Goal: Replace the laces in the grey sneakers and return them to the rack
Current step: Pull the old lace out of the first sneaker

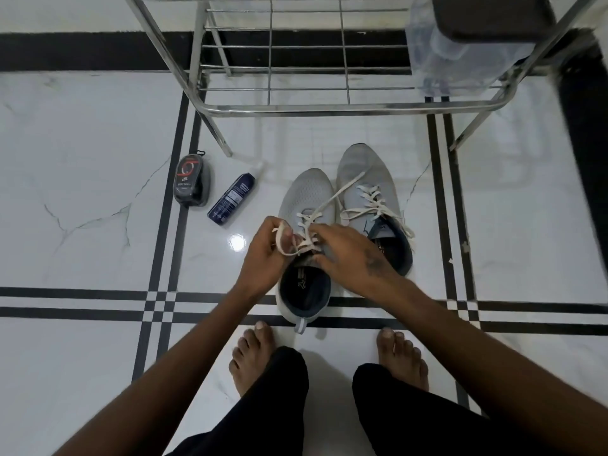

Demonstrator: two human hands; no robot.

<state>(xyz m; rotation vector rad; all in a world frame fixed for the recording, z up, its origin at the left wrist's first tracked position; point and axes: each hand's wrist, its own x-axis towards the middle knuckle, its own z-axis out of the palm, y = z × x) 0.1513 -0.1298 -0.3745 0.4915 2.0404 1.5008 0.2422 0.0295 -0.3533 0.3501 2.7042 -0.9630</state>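
Two grey sneakers stand side by side on the floor, toes pointing away from me. The left sneaker (306,199) is under my hands; the right sneaker (365,179) sits a little further away with its white lace threaded and loose ends trailing. My left hand (266,258) pinches a loop of the white lace (324,205) at the left sneaker's upper eyelets. My right hand (348,255) grips the lace at the tongue, its thumb by the collar. One lace end runs diagonally across to the right sneaker's toe.
A steel shoe rack (296,108) stands just beyond the sneakers, its low wire shelf bare in the middle, a plastic-wrapped item (437,51) at its right. A black shoe-polish sponge (190,181) and a dark spray can (232,199) lie on the floor to the left. My bare feet (253,357) are near.
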